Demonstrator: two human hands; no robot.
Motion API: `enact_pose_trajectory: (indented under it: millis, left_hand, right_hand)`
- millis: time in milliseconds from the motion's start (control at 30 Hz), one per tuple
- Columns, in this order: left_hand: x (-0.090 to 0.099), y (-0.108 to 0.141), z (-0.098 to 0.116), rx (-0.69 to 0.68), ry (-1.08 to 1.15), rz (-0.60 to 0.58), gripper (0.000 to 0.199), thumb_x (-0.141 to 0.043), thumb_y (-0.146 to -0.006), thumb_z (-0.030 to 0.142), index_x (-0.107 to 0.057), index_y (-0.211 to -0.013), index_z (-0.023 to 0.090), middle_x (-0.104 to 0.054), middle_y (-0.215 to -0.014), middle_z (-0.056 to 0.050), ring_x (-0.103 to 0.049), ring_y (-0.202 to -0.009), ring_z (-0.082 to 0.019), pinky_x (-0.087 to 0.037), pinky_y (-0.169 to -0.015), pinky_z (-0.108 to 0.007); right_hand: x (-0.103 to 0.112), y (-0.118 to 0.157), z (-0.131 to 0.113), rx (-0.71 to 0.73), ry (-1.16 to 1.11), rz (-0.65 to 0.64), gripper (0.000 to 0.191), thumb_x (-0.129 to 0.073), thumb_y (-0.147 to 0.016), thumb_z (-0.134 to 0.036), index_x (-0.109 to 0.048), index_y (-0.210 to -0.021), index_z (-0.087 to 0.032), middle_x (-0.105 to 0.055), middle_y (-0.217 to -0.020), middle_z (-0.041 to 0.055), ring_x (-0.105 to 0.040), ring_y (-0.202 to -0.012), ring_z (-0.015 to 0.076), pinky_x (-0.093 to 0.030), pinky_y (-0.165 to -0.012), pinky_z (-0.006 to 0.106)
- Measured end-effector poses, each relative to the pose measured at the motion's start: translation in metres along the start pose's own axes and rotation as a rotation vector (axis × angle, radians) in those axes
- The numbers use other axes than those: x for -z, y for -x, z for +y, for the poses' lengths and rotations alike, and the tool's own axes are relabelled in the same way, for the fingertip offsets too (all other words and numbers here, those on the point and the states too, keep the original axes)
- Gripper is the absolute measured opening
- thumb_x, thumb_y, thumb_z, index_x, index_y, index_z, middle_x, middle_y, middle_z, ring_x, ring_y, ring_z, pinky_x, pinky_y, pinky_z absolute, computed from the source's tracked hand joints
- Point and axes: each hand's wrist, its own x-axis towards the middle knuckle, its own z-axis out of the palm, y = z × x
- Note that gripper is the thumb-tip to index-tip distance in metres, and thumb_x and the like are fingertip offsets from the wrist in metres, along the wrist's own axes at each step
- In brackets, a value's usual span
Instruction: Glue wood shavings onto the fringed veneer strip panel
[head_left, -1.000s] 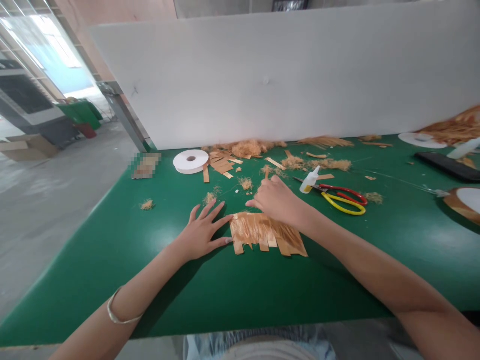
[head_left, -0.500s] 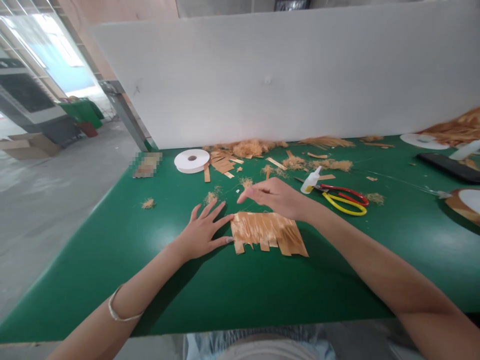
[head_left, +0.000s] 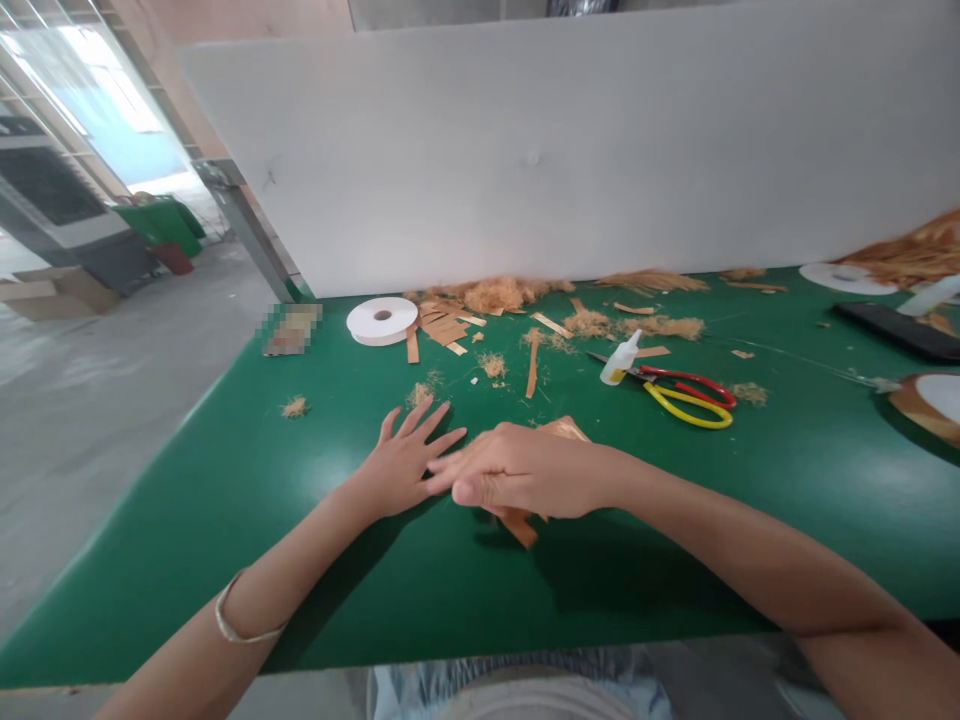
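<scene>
Tan fringe (head_left: 564,429), frame centre | mostly covered by our nearer right hand (head_left: 529,468), long axis hidden, grip we can't tell | left hand (head_left: 405,465) spread open

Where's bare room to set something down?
Bare table: left of the left hand, nearer than the leftmost fibre tuft; between brown strips by the right hand and the near edge. Crowded far side: white roll, scraps, bottle, scissors.
</scene>
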Motion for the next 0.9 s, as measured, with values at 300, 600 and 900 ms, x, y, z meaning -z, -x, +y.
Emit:
enact_pose_trajectory:
  millis: [300, 600, 900]
  left_hand:
    - [0.006, 0.0, 0.003, 0.004, 0.034, 0.004, 0.062, -0.032, -0.088, 0.063, -0.035, -0.14, 0.03, -0.026, -0.151, -0.009, -0.011, -0.141, -0.033, -0.01, -0.107, -0.062]
    - [0.012, -0.001, 0.007, 0.086, 0.194, 0.196, 0.05, -0.036, -0.093, 0.046, -0.04, -0.135, 0.019, -0.042, -0.142, -0.012, -0.029, -0.135, -0.027, -0.023, -0.106, -0.051]
    - [0.036, 0.001, 0.009, 0.218, 1.217, 0.415, 0.05, -0.058, -0.081, 0.037, -0.047, -0.127, 0.023, -0.051, -0.134, -0.011, -0.048, -0.121, -0.026, -0.046, -0.091, -0.037]
  right_hand:
    - [0.012, -0.007, 0.022, -0.1, -0.279, 0.18, 0.045, -0.041, -0.09, -0.051, -0.054, -0.064, -0.017, -0.054, -0.061, -0.0006, -0.05, -0.057, 0.0108, -0.041, -0.066, 0.028]
    - [0.018, -0.013, 0.037, -0.082, -0.321, 0.44, 0.034, -0.044, -0.091, -0.04, -0.06, -0.116, -0.022, -0.06, -0.12, 0.0062, -0.058, -0.089, 0.0149, -0.046, -0.08, 0.031]
    - [0.005, -0.015, 0.042, -0.109, -0.195, 0.267, 0.039, -0.041, -0.093, -0.042, -0.058, -0.123, -0.023, -0.056, -0.13, 0.0059, -0.052, -0.117, 0.021, -0.041, -0.097, 0.036]
